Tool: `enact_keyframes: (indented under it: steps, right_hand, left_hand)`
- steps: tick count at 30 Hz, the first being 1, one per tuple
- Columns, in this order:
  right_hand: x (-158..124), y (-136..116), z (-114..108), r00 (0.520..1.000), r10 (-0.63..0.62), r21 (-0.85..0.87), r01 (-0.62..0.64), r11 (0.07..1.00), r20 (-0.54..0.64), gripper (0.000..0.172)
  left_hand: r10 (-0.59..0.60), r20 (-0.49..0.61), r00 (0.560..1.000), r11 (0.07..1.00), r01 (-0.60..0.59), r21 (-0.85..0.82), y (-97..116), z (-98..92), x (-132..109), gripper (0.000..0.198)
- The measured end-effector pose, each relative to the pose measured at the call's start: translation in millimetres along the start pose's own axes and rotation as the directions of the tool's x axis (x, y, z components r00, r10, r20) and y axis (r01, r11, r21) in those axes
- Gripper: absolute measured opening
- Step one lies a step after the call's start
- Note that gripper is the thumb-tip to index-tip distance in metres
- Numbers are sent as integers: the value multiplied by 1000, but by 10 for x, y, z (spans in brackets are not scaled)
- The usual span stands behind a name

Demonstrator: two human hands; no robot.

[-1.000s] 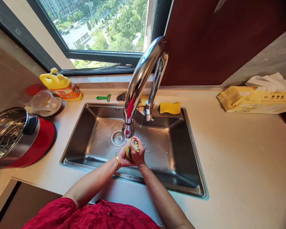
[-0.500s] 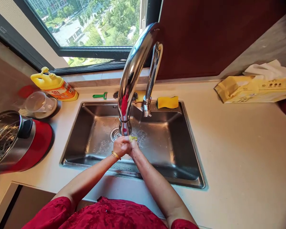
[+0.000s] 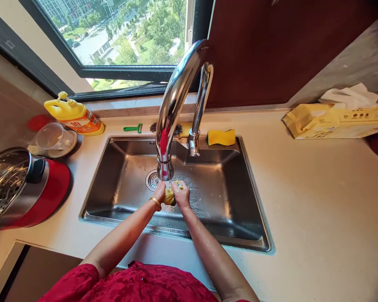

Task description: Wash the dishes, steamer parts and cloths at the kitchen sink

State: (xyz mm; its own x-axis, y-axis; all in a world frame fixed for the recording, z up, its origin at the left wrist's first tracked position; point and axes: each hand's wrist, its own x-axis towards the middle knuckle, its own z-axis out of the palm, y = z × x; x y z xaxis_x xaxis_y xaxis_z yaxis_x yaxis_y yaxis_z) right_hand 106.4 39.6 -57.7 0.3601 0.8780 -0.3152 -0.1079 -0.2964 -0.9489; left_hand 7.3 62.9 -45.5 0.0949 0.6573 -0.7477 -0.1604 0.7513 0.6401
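Observation:
My left hand (image 3: 159,193), with a gold bangle at the wrist, and my right hand (image 3: 180,195) both grip a wet, wadded yellow scouring pad (image 3: 169,197) from either side. Most of the pad is hidden by my fingers. My hands are over the basin of a stainless steel sink (image 3: 220,184), just below and in front of the chrome faucet spout (image 3: 165,170). The round drain strainer (image 3: 152,180) lies just beyond my left hand.
A yellow sponge (image 3: 221,137), dark steel wool (image 3: 164,128) and a green peeler (image 3: 132,128) sit behind the sink. A yellow detergent jug (image 3: 74,115), a clear cup (image 3: 52,136) and a red-and-steel pot (image 3: 31,188) stand left. A tissue package (image 3: 337,122) lies right.
My hands have moved apart from their closely clasped position, and more of the yellow pad now shows between them. The whole view has shifted slightly with my head.

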Motion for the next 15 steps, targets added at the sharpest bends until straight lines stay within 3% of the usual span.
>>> enact_keyframes:
  steps: [1,3,4,5,6,9,10,12,13,15]
  right_hand:
    - [-38,1,-19,987,-154,-127,157,979,35,24]
    - [-119,-10,-47,886,-407,-255,455,853,220,24]
    - [-157,-20,-51,823,-482,-261,557,788,299,25]
    - [-189,-32,-44,784,-524,-259,610,749,333,26]
    - [-211,-43,-28,783,-538,-263,616,743,314,26]
    - [-199,-53,73,912,-410,-226,401,888,7,23]
    - [-167,-45,118,947,-299,-151,281,948,-114,23]
    - [-76,-16,215,959,-14,100,43,994,-283,23]
    - [-26,3,264,945,128,246,-52,968,-301,24]
    - [58,43,358,927,307,461,-182,868,-213,23]
  left_hand:
    - [-133,78,988,991,135,-19,-41,-51,-15,39]
    - [-341,277,898,921,379,-94,-111,-150,-29,48]
    - [-366,365,856,884,442,-150,-135,-182,-27,48]
    - [-332,420,845,865,450,-222,-150,-194,-22,43]
    - [-273,442,855,854,426,-297,-159,-184,-15,36]
    - [-118,379,918,862,285,-420,-151,-55,-7,20]
    - [-58,307,950,882,193,-430,-142,-1,-13,18]
    - [107,96,990,925,-64,-374,-121,80,-37,18]
    - [216,-10,976,934,-210,-288,-110,100,-53,18]
    - [467,-125,876,882,-472,-11,-85,92,-94,17]
